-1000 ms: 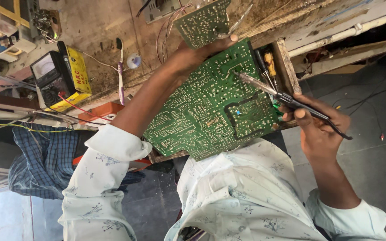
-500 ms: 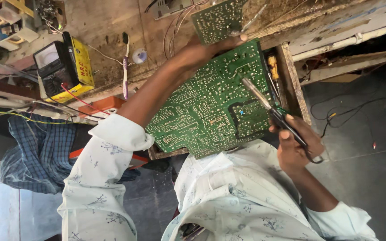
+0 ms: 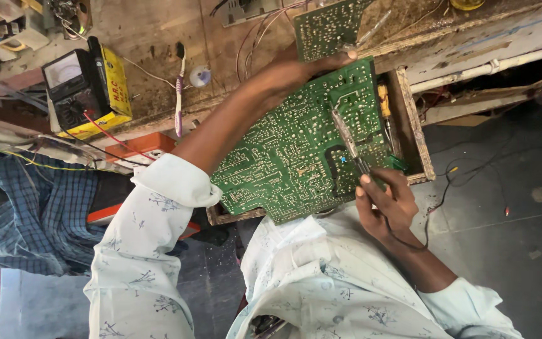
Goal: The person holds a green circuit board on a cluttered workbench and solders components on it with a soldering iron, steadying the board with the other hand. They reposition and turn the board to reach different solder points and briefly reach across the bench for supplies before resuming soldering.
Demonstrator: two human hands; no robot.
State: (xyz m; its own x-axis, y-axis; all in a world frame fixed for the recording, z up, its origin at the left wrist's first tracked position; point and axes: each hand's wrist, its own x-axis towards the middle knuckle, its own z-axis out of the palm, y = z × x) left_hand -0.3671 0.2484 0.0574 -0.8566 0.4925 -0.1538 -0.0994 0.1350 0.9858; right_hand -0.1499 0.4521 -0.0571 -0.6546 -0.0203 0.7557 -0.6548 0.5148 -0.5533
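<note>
A large green circuit board [image 3: 296,144] lies solder-side up over an open wooden drawer [image 3: 415,125]. My left hand [image 3: 296,72] grips the board's far edge, fingers curled over it. My right hand [image 3: 387,204] holds a soldering iron [image 3: 346,138] like a pen near the board's right side, its metal tip resting on the board's surface. A dark cord runs from the iron past my wrist.
A second green circuit board [image 3: 327,28] lies on the worn wooden bench [image 3: 152,37]. A yellow-and-black analog multimeter [image 3: 86,85] with a red lead sits at left, a toothbrush [image 3: 179,88] beside it. Screwdrivers rest in the drawer. Blue checked cloth [image 3: 39,213] hangs at left.
My right hand has drawn closer to the board and turned the soldering iron so its tip now points up onto the board's surface. My left hand keeps its grip.
</note>
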